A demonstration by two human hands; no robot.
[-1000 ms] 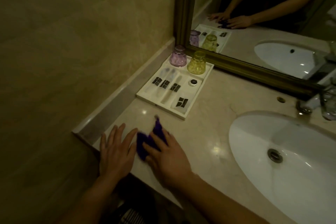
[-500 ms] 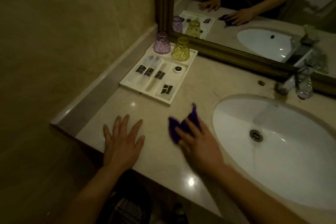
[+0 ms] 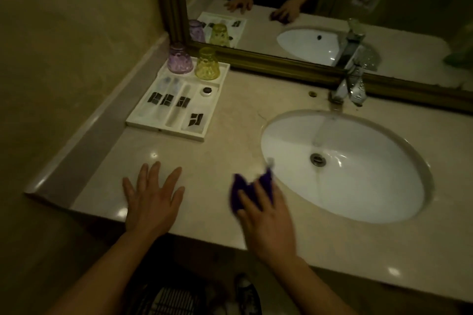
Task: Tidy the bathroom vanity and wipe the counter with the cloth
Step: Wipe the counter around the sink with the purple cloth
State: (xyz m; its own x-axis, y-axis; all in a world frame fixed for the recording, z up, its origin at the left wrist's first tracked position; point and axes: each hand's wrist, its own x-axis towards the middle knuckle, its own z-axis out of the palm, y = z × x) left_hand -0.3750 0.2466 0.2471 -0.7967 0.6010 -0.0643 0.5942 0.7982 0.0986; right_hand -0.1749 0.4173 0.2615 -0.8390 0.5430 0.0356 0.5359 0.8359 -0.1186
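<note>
Fingers of the left hand (image 3: 153,202) are spread wide and lie flat on the beige stone counter (image 3: 230,123) at the lower left of the frame, holding nothing. Just to its right, near the lower centre, the right hand (image 3: 268,222) presses palm-down on a purple cloth (image 3: 242,186), its fingers extended over the fabric and pinning it to the counter rather than curling around it. One corner of the cloth sticks up, close to the rim of the oval white sink (image 3: 358,174), which fills the right half of the frame. A chrome faucet (image 3: 350,89) stands behind the basin against the gilt frame of the mirror (image 3: 281,64).

In the upper left, a white compartmented tray (image 3: 143,120) sits against the wall, well apart from both hands. A purple glass (image 3: 179,59) and a yellow glass (image 3: 207,64) stand upside down side by side in its far compartments. Wrapped toiletry packets (image 3: 167,98) lie in the long slots, and a small round lidded jar (image 3: 206,91) rests just in front of the yellow glass. The mirror reflects the hands, tray and basin.
</note>
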